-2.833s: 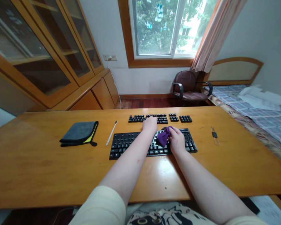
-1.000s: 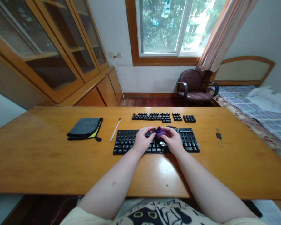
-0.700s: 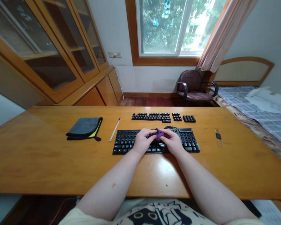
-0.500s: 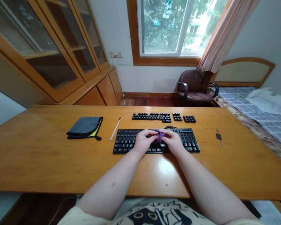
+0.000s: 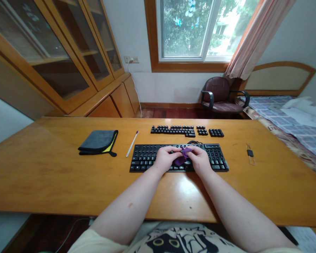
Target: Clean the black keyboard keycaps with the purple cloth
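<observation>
A: Where do we place the purple cloth (image 5: 180, 160)?

B: We record it bunched over the middle of the black keyboard (image 5: 143, 154); contact with the keys we cannot tell.

A: Hand states?

B: We see the right hand (image 5: 201, 160) pinching the cloth. The left hand (image 5: 165, 159) has its fingertips at the cloth; what they grip we cannot tell.

A: Surroundings?

B: We log loose keycaps (image 5: 171, 130) beyond the keyboard, a thin brush (image 5: 132, 144) left of it, a wire tool (image 5: 250, 153) to the right.

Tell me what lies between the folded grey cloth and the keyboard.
In the head view, a slim white brush lies between the grey cloth and the keyboard.
</observation>
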